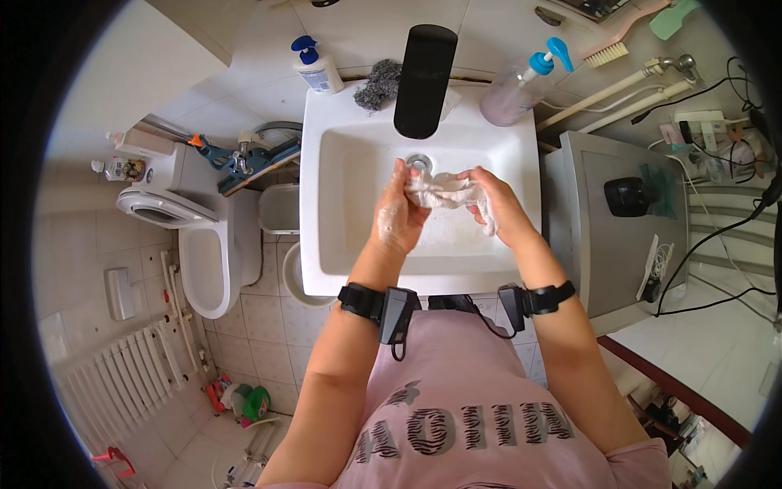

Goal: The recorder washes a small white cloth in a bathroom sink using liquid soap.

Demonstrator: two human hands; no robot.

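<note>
White bathroom tile fills the head view, and I am looking straight down into a rectangular white sink [326,163] with a tall black faucet [424,80] leaning over its drain [419,161].

Both hands sit low over the basin, I judge so that suds and drips fall inside it. My left hand [397,213], coated in lather, is closed around one end of a small white cloth [444,192]; my right hand [497,204] pinches the other end, so the cloth is bunched and stretched between them just in front of the drain. Black bands with small boxes wrap both wrists.

Along the back ledge, within reach, stand the containers: a white pump bottle [316,67] with a blue head and a blue-marked label at the left corner, a grey scrubbing pad [376,85] beside the faucet, and a clear pump bottle [521,83] of pale pinkish liquid with a light blue pump, lying tilted at the right corner. A pink-handled brush [612,41] rests further right. A toilet [199,244] is left of the sink, a grey appliance [603,236] right.
</note>
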